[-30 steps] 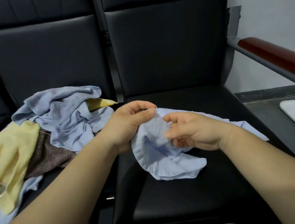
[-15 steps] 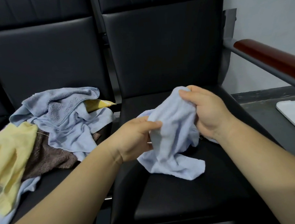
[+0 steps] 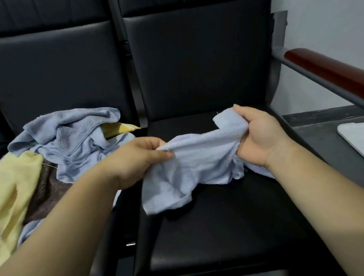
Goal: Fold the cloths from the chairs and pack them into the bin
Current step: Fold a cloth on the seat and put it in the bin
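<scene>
A light blue cloth (image 3: 194, 162) is stretched between both hands just above the black seat (image 3: 222, 230) of the right chair. My left hand (image 3: 136, 160) pinches its left edge between thumb and fingers. My right hand (image 3: 258, 138) grips the upper right corner, palm toward me. The lower part of the cloth hangs crumpled and touches the seat. On the left chair lies a pile of cloths (image 3: 69, 147): blue ones on top, a yellow one (image 3: 10, 195) and a brown one (image 3: 48, 191) beneath. No bin is clearly in view.
A reddish-brown armrest (image 3: 330, 73) on a grey metal bar runs along the right chair's side. A white flat object (image 3: 360, 138) lies on a dark ledge at the right edge. Black backrests stand behind both seats.
My hands have moved apart, pulling the bunched blue cloth out wide between them. My right hand shifted to the right; my left hand stays near the gap between the chairs.
</scene>
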Demonstrator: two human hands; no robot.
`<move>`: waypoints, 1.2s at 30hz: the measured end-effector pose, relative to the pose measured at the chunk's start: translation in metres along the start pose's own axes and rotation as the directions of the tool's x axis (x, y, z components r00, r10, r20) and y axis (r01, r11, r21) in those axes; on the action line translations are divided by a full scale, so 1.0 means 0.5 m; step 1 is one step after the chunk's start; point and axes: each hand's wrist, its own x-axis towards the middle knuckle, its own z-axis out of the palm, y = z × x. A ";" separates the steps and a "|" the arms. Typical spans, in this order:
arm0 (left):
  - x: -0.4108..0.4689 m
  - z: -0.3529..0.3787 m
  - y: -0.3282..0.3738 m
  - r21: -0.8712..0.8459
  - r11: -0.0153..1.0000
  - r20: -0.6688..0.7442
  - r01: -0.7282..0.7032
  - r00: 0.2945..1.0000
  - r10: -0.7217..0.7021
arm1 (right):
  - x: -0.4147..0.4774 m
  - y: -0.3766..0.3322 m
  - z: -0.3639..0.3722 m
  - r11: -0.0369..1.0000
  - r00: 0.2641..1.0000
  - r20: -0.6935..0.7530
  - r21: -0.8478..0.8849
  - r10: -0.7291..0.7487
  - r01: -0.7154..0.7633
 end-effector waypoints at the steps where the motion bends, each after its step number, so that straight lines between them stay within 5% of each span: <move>1: 0.002 -0.006 0.001 -0.046 0.999 -0.053 -0.027 0.998 0.025 | -0.003 0.000 0.001 0.997 0.999 0.043 -0.069 0.022 -0.019; 3: 0.003 -0.013 0.005 -0.101 0.990 -0.141 -0.099 0.986 0.084 | -0.015 -0.002 -0.002 0.898 0.989 0.127 -0.439 0.078 -0.015; 5: -0.002 -0.007 0.011 -0.104 0.982 -0.187 -0.155 0.973 0.133 | -0.027 -0.004 -0.003 0.544 0.983 0.120 -0.839 0.139 0.025; 7: -0.009 0.000 0.017 -0.008 0.980 -0.192 -0.197 0.963 0.192 | -0.031 -0.002 -0.002 0.354 0.991 0.076 -0.935 0.113 0.031; 13: -0.013 -0.024 0.016 0.443 0.884 -0.112 -0.149 0.969 0.220 | -0.007 -0.004 -0.027 0.764 0.999 0.026 -0.646 0.023 -0.001; 17: -0.004 -0.028 0.002 0.536 0.833 -0.197 -0.138 0.939 0.282 | -0.005 0.006 -0.018 0.748 0.996 0.061 -0.658 -0.060 0.085; 19: -0.002 -0.024 0.000 0.449 0.878 -0.257 -0.165 0.918 0.303 | -0.006 0.008 -0.010 0.736 0.982 0.092 -0.651 -0.165 0.185; 23: -0.007 0.004 0.016 0.242 0.914 -0.356 -0.325 0.847 0.395 | -0.023 -0.003 0.010 0.548 0.955 0.242 -0.783 -0.169 0.295; 25: -0.016 0.017 0.026 0.260 0.878 -0.356 -0.402 0.805 0.474 | -0.034 -0.008 0.018 0.277 0.970 0.244 -0.931 -0.016 0.239; 27: -0.024 0.015 0.034 0.306 0.855 -0.221 -0.418 0.843 0.491 | -0.031 -0.003 0.015 0.039 0.980 0.198 -0.980 0.036 0.197; 29: -0.027 0.005 0.031 0.564 0.780 -0.061 -0.271 0.928 0.367 | -0.030 -0.001 0.013 0.104 0.986 0.160 -0.981 -0.040 0.164; 32: -0.020 -0.004 0.010 0.769 0.624 -0.048 -0.140 0.960 0.275 | -0.044 -0.002 0.023 0.540 0.985 0.086 -0.827 -0.149 0.154; 34: -0.015 -0.008 0.005 0.633 0.754 -0.156 -0.178 0.924 0.349 | -0.054 -0.019 0.027 0.697 0.978 0.150 -0.686 -0.144 0.208; 36: -0.013 -0.007 0.014 0.365 0.895 -0.283 -0.257 0.885 0.370 | -0.062 -0.025 0.026 0.645 0.966 0.254 -0.731 -0.047 0.223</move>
